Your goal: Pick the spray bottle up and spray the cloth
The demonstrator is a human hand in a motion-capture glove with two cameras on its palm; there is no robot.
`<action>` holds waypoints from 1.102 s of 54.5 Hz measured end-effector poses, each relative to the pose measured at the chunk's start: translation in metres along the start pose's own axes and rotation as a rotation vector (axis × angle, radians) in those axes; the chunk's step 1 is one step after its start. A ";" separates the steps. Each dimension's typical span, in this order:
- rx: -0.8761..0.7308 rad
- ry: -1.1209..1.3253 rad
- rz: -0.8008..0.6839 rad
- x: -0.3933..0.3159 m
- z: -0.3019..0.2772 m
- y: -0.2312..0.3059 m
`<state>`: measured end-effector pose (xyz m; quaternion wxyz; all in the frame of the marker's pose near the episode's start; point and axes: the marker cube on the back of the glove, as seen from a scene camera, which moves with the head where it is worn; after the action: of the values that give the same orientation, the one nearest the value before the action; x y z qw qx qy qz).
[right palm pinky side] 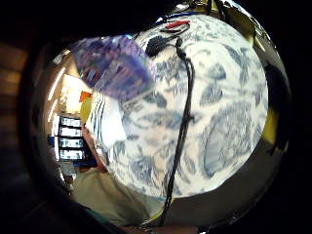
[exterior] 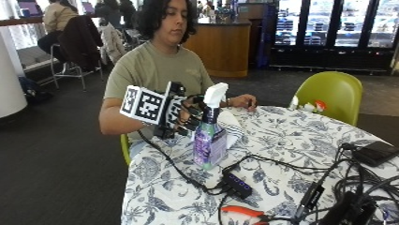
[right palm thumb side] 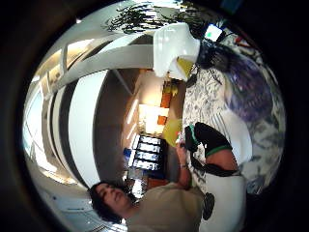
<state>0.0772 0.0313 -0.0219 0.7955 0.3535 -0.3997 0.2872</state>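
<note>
While the spray bottle (exterior: 209, 136) stands on the table (exterior: 293, 154), the hand (exterior: 184, 115) grips its neck.

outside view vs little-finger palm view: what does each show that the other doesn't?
Outside view only: the gloved right hand holding the spray bottle's neck, its white spray head, a green chair, orange pliers and a black hub.
Palm view only: the bottle's purple body close up.
Both: the spray bottle, the striped cloth beside it, the floral tablecloth and a black cable.
</note>
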 end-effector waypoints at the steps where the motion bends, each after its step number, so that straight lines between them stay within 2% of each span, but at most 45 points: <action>1: 0.004 0.006 -0.002 0.000 0.002 -0.007; 13: 0.030 0.002 -0.026 0.001 0.034 -0.076; 19: 0.096 -0.017 -0.118 0.003 0.051 -0.099; 26: 0.227 0.046 -0.196 0.003 0.062 -0.115; 32: 0.377 0.091 -0.170 0.000 0.070 -0.126; 36: 0.422 0.119 -0.160 -0.002 0.074 -0.134; 40: 0.374 0.120 -0.121 -0.008 0.077 -0.140; 45: 0.145 0.030 -0.074 -0.015 0.078 -0.145; 49: 0.000 -0.060 -0.127 -0.019 0.077 -0.146; 51: 0.011 -0.073 -0.152 -0.020 0.074 -0.143; 57: 0.180 -0.006 -0.216 -0.028 0.045 -0.123; 60: 0.174 0.043 -0.266 -0.039 0.020 -0.114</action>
<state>0.1326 -0.0580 -0.0835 0.8013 0.4647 -0.3058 0.2203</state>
